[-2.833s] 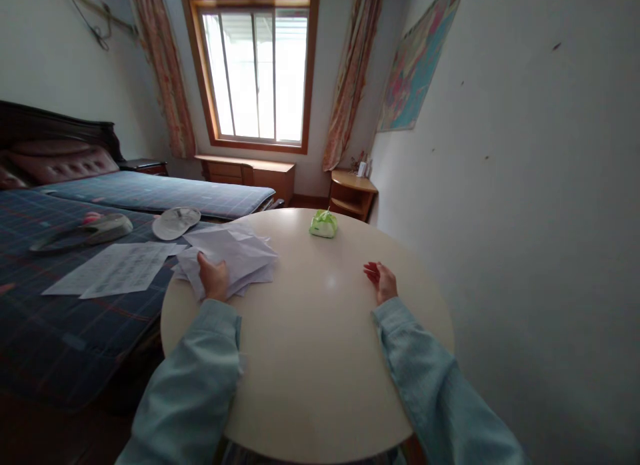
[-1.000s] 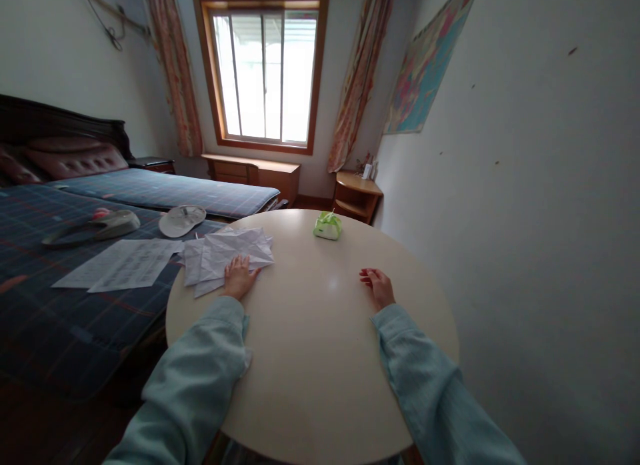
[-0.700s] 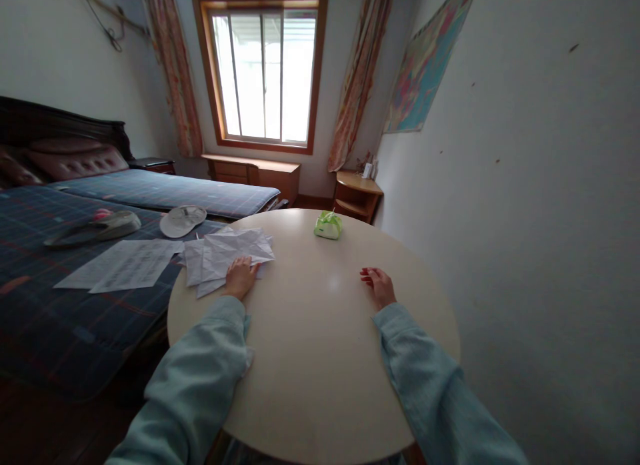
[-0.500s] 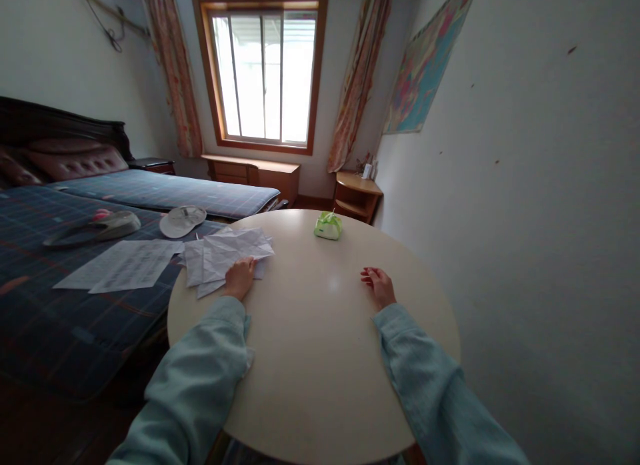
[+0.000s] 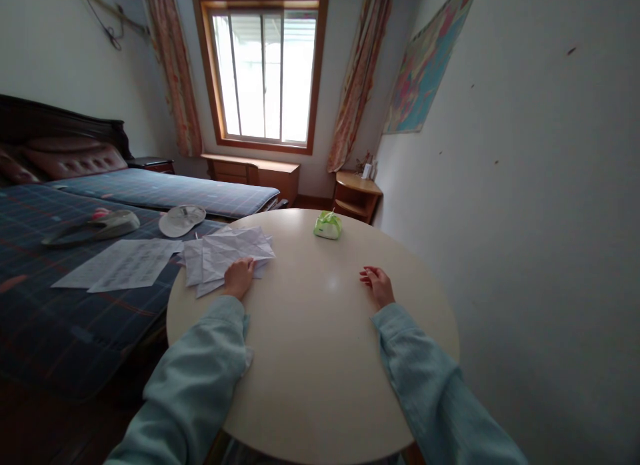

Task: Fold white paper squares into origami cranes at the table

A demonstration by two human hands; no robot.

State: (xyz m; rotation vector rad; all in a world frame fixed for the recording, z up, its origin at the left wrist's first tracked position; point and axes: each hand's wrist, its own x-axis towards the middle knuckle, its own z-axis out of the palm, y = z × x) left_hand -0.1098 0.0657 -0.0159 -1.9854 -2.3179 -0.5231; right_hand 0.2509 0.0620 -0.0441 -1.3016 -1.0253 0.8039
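My left hand (image 5: 239, 277) rests at the near edge of a pile of creased white paper sheets (image 5: 233, 248) on the left of the round table (image 5: 310, 358). Its fingers are curled together against the sheets; whether they pinch a sheet or anything else is hidden. On the right side of the tabletop lies my right hand (image 5: 379, 286), palm turned inward, with loosely bent fingers slightly apart and nothing in them. Beyond both hands, near the far edge, stands a small green-and-white soft pack (image 5: 328, 226), which neither hand touches.
Left of the table is a bed (image 5: 100, 325) with printed sheets (image 5: 135, 265), a white cap (image 5: 183, 221) and a grey visor-like item (image 5: 115, 226). A white wall (image 5: 530, 251) runs along the right. A corner shelf (image 5: 357, 183) stands behind.
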